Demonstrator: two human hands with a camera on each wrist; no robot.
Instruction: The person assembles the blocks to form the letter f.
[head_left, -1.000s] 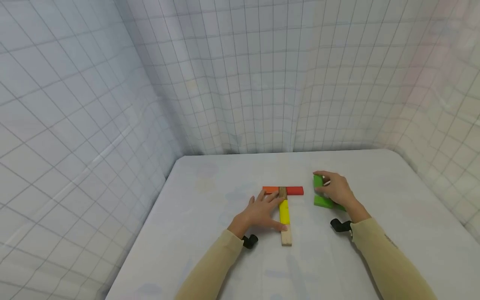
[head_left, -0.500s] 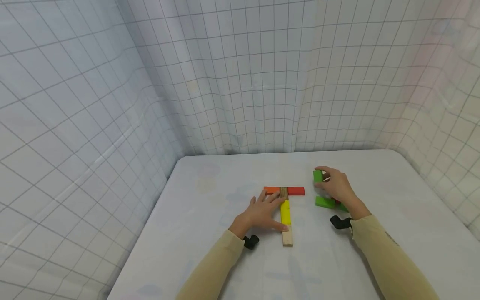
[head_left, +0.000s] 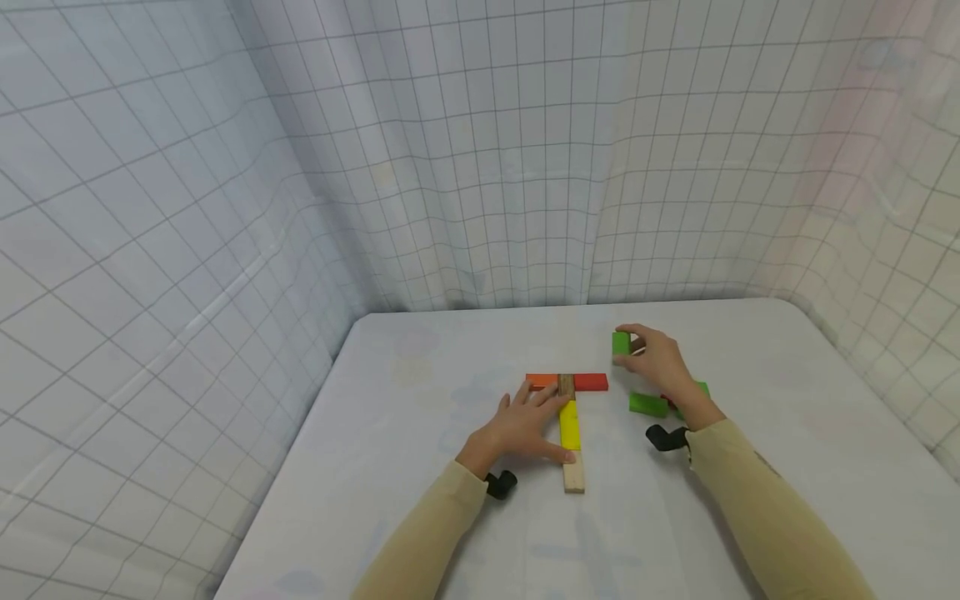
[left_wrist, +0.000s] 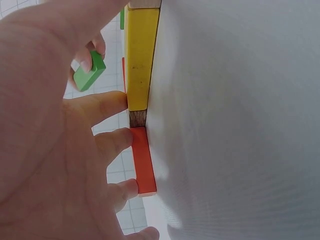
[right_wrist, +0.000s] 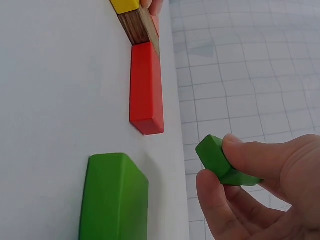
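The fingers (right_wrist: 212,195) of the right hand (head_left: 658,360) are curled to pinch a green block (right_wrist: 214,156) against the thumb (right_wrist: 257,156), raised off the white desk (head_left: 405,500). In the head view that block appears just beyond the right end of a T-shaped layout.

The T lies flat: an orange block (head_left: 540,381) on the left and a red block (head_left: 591,382) on the right flank a dark brown block (head_left: 566,387), with a yellow block (head_left: 570,425) below it and a pale wooden block (head_left: 573,477) at the foot.

The left hand (head_left: 519,427) is spread along the layout, its fingertips on the edges of the yellow and orange blocks and its thumb at the seam between the yellow and pale wooden ones.

Under the right wrist, a second green block (head_left: 647,405) lies beside a partly hidden red piece (head_left: 666,401) and another green piece (head_left: 703,389). Beige sleeves (head_left: 427,533) cover both forearms; a grid-patterned curtain (head_left: 487,183) hangs behind the desk.
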